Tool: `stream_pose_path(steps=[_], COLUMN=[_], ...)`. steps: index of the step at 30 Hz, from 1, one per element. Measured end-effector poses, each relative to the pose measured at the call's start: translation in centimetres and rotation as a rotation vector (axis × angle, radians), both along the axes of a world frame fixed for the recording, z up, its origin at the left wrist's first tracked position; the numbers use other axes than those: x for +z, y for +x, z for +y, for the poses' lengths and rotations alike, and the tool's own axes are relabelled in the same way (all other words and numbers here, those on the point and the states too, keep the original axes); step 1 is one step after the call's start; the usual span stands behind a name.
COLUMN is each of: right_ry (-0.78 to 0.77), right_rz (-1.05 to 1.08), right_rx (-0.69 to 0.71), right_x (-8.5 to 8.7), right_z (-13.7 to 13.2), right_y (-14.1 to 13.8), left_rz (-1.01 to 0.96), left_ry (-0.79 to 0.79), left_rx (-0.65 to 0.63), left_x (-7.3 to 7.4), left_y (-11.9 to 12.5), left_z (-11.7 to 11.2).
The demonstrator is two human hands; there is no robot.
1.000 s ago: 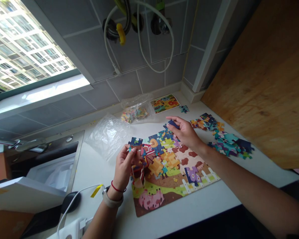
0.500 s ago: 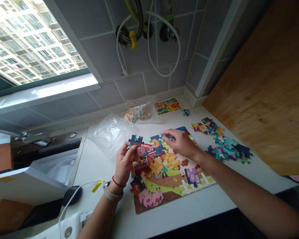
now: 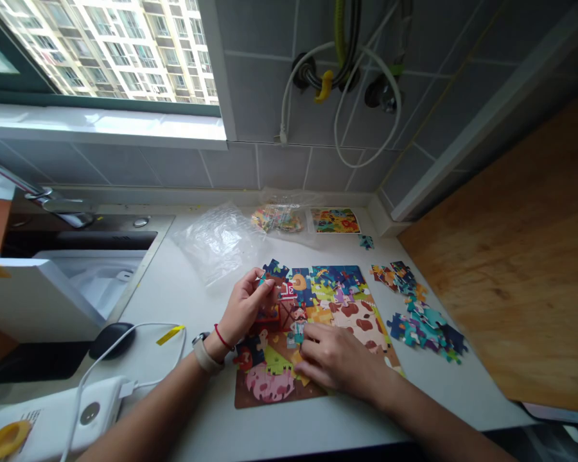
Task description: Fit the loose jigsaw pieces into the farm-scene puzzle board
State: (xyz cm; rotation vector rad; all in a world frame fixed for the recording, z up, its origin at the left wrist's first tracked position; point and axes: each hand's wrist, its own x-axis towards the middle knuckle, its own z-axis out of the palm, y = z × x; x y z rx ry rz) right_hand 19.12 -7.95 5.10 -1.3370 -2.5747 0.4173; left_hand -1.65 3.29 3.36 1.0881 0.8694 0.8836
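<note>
A colourful farm jigsaw puzzle (image 3: 347, 308) lies partly built on the white counter (image 3: 187, 301). My left hand (image 3: 243, 308) is at the puzzle's upper left corner, fingers pinched on a dark blue puzzle piece (image 3: 275, 269). My right hand (image 3: 334, 359) rests palm down on the lower middle of the puzzle, fingers curled and pressing on the pieces. A red cord and a watch sit on my left wrist.
Loose puzzle pieces (image 3: 421, 317) lie right of the puzzle. A crumpled plastic bag (image 3: 216, 240), a bag of pieces (image 3: 279, 218) and a picture card (image 3: 334, 220) lie behind. A sink (image 3: 91, 263) is left; a white device (image 3: 52, 417) and cable are front left; a wooden board (image 3: 525, 256) stands right.
My right hand moved from the puzzle's top edge down to its lower middle and now lies flat there. The left hand stayed at the upper left corner. The view swung left.
</note>
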Motion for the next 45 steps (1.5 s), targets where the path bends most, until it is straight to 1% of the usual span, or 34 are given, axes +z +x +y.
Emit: stream_pose_path(steps=[2,3,5,7,8,9,11,12,14,16,20,23,26,29,33,36,39,41,43,45], right_ry=[0.006,-0.002,-0.064,-0.191,-0.279,-0.373,-0.532,-0.574,-0.584,-0.557,-0.515,-0.528,-0.534,-0.561,-0.649,-0.62,-0.578,-0.557,-0.554,-0.556], right_rz=[0.081,0.156,0.357,0.588,0.698,0.804,0.979,1.041,1.107,1.103,1.005,1.0,1.039,1.12,1.132,1.074,1.019,0.986,0.905,0.782], right_rx=[-0.039,-0.083,-0.24,-0.43,-0.503,-0.54,-0.538,-0.525,-0.514,-0.511,-0.474,-0.472,-0.529,-0.588,-0.577,-0.579,-0.574,-0.54,-0.472,-0.405], right_x=[0.2,0.5,1.0,1.4,1.4,1.3,0.8,0.5,-0.1,-0.7,-1.2,-1.4,-1.6,-1.4,-0.5,-0.2,-0.3,-0.5,-0.6,-0.6], right_z=[-0.3,-0.2,0.6,1.7,2.4,2.9,3.8,4.0,4.3,4.2,3.9,3.7,3.4,3.3,3.3,3.3,3.3,3.5,3.6,3.6], right_y=[0.7,1.0,1.3,1.1,0.7,0.4,-0.5,-0.8,-1.2,-1.2,-0.8,-0.6,-0.4,-0.3,-0.3,-0.2,0.1,0.3,0.4,0.5], left_rz=[-0.012,-0.018,-0.031,-0.052,-0.065,-0.078,-0.092,-0.091,-0.068,0.003,0.253,0.391,0.436,0.443,0.458,0.446,0.428,0.396,0.363,0.382], left_ry=[0.023,0.031,0.038,0.038,0.036,0.033,0.028,0.034,0.074,0.164,0.382,0.472,0.534,0.511,0.45,0.427,0.401,0.388,0.389,0.419], left_rx=[-0.062,-0.098,-0.174,-0.245,-0.27,-0.286,-0.302,-0.307,-0.317,-0.31,-0.289,-0.301,-0.296,-0.309,-0.368,-0.391,-0.401,-0.425,-0.428,-0.354], left_x=[-0.1,-0.1,0.0,0.1,0.2,0.2,0.2,0.2,0.2,0.2,0.4,0.6,0.8,0.9,0.5,0.1,0.1,0.4,0.9,1.5], left_y=[0.1,0.2,0.3,0.4,0.5,0.6,0.6,0.7,0.7,0.6,0.3,0.2,0.1,0.0,-0.1,-0.1,-0.2,-0.5,-0.9,-1.4], left_z=[-0.3,-0.5,-0.9,-1.2,-1.4,-1.5,-1.7,-1.7,-1.7,-1.7,-1.7,-1.7,-1.6,-1.5,-1.3,-1.2,-1.0,-0.8,-0.3,0.2])
